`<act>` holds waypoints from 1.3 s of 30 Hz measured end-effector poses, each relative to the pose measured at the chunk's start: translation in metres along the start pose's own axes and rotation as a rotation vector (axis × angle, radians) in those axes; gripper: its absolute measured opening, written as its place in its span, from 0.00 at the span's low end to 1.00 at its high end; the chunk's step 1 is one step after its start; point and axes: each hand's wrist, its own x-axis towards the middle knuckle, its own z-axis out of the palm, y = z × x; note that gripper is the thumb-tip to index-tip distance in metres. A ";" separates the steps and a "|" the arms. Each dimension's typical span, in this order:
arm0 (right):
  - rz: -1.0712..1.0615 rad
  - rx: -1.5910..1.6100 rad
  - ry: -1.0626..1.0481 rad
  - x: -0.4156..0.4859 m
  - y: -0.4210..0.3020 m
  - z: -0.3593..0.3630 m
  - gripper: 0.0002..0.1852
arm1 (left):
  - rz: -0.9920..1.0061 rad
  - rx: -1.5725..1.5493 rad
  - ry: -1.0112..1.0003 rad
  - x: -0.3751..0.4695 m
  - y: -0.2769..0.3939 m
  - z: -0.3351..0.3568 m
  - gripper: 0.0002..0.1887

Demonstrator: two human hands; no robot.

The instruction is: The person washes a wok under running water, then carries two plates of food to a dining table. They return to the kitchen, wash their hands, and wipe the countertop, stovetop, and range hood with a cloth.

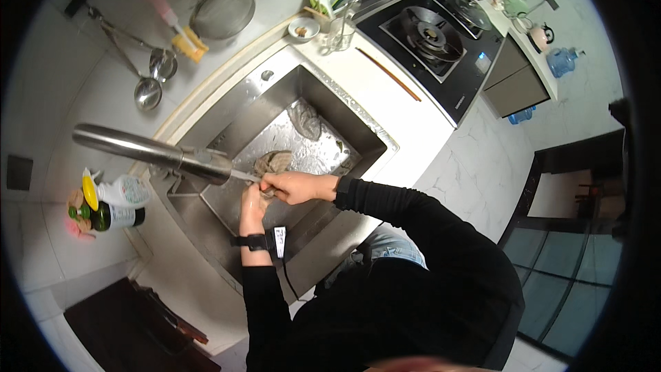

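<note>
Both of my hands meet over the stainless steel sink [268,88], under the water stream [242,174] from the metal faucet [150,154]. My right hand [302,187] is closed in a fist around a wet, beige-brown cloth [273,161], part of which bunches out beyond the fingers. Pressed against it from the left is my left hand [253,207], its fingers wrapped on the same cloth and partly hidden. Farther back on the wet sink floor lies a crumpled grey cloth [305,120]. A small green scrap [339,145] sits near the sink's right wall.
Left of the faucet stand a white spray bottle [126,191] and a dark green bottle [119,217]. Chopsticks [388,74] lie on the right counter, before a gas stove [431,36]. A small white bowl [303,29] sits behind the sink. Ladles [148,94] and a strainer [224,10] hang on the wall.
</note>
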 end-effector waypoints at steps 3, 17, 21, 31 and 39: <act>0.151 0.160 0.107 -0.003 0.022 -0.005 0.31 | 0.190 0.030 0.148 0.000 0.002 0.013 0.15; 0.394 0.679 0.056 0.036 0.046 0.035 0.09 | -0.096 -0.394 0.033 -0.016 -0.011 -0.013 0.22; 0.058 0.454 0.124 0.029 0.004 0.051 0.09 | 0.052 -0.392 -0.153 0.003 -0.028 -0.023 0.26; -0.060 -0.210 0.264 0.023 -0.003 0.039 0.12 | 0.054 -0.303 -0.114 0.017 -0.036 -0.012 0.19; 0.109 -0.029 0.342 0.034 0.018 0.027 0.10 | -0.058 -0.528 -0.015 0.005 -0.020 -0.001 0.21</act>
